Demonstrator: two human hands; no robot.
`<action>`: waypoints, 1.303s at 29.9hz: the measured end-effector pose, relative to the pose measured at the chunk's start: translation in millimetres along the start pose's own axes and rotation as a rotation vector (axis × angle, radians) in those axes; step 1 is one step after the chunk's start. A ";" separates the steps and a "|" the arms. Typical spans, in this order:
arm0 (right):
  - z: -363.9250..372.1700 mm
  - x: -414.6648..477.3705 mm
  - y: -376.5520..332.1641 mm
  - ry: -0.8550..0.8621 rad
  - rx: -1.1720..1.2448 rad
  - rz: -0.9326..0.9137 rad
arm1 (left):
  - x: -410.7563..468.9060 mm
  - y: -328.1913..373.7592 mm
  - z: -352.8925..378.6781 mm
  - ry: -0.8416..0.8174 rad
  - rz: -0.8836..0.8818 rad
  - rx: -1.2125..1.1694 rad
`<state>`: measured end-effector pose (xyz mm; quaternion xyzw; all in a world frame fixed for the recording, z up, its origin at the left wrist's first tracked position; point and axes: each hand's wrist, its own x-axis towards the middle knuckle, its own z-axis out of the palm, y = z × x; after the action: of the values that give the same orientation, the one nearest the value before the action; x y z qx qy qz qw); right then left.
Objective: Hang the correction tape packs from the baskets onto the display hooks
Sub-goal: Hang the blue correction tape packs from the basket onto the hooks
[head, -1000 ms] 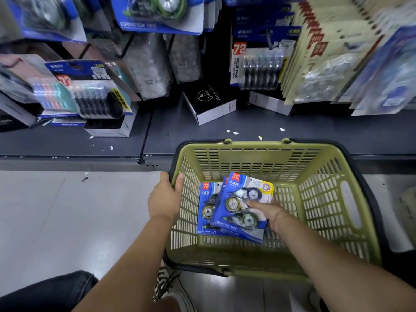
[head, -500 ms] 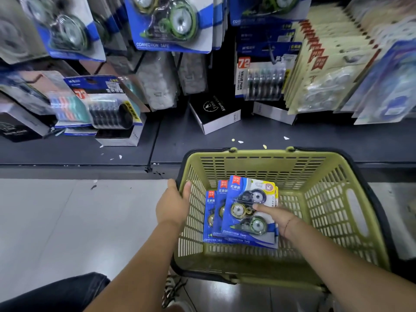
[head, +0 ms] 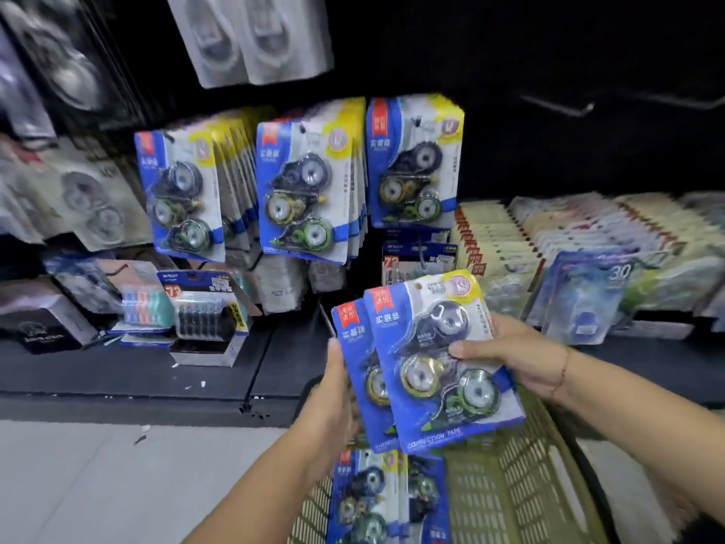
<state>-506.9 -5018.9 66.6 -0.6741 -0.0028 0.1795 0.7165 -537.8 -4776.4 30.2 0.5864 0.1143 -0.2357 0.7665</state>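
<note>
Shelving (head: 117, 374) behind bore hung correction tape packs (head: 302, 190); above the green basket (head: 510, 488), the right grip (head: 521, 359) pinched two loose packs (head: 435, 371), with the left grip (head: 333, 390) against their edge, its closure indeterminate.

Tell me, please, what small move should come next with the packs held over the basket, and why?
Probably lift the held packs up toward the rightmost hanging row, ready to hook the front one on: left hand and right hand both grip them above the basket, and that row looks thinnest.
</note>
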 end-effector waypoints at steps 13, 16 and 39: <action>9.6 -20.0 -136.4 0.114 0.121 -0.554 | 7.9 118.5 66.9 -0.206 0.425 -0.121; 13.9 -4.2 -143.4 0.204 0.129 -0.590 | 6.6 138.1 69.0 -0.084 0.528 -0.096; 12.2 77.4 -117.2 0.637 -0.158 -0.631 | 7.9 180.4 -15.9 0.446 0.831 -0.369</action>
<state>-407.8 -4990.1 162.6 -0.7143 -0.0012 -0.2648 0.6478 -440.1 -4726.8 174.5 0.4733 0.0718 0.2442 0.8433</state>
